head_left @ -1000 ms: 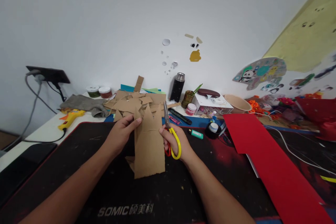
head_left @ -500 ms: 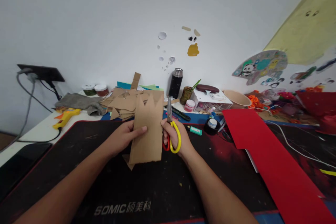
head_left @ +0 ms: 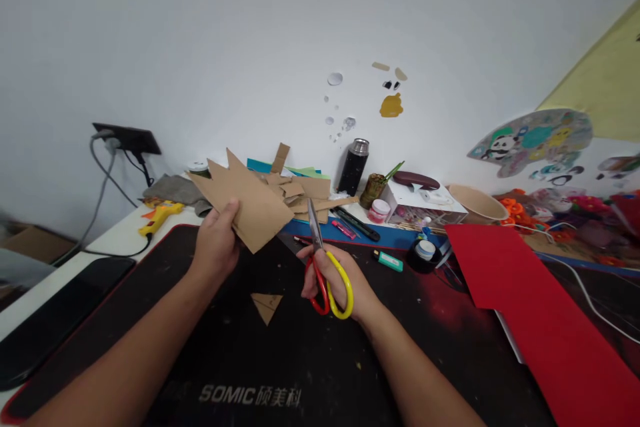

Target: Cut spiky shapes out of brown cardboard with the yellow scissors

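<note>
My left hand (head_left: 216,240) grips a piece of brown cardboard (head_left: 255,207) by its lower left side, thumb on the near face. Pointed zigzag teeth run along one end of the cardboard, which leans to the left above the mat. In my right hand (head_left: 343,277) is a pair of scissors (head_left: 319,247) with one red and one yellow handle; the blades point up and look closed. Below and between my hands, a small cardboard triangle (head_left: 267,305) lies on the black desk mat (head_left: 240,360).
Cardboard scraps (head_left: 313,190) are heaped behind my hands, left of a black thermos (head_left: 354,167). A yellow glue gun (head_left: 164,215) and a black phone (head_left: 65,307) lie left. A utility knife (head_left: 357,225), a green lighter (head_left: 389,260) and red card (head_left: 530,307) are to the right.
My left hand has moved left with the cardboard, tilting it from upright to leftward, away from my right hand. The small triangle now shows fully. The view has shifted somewhat left.
</note>
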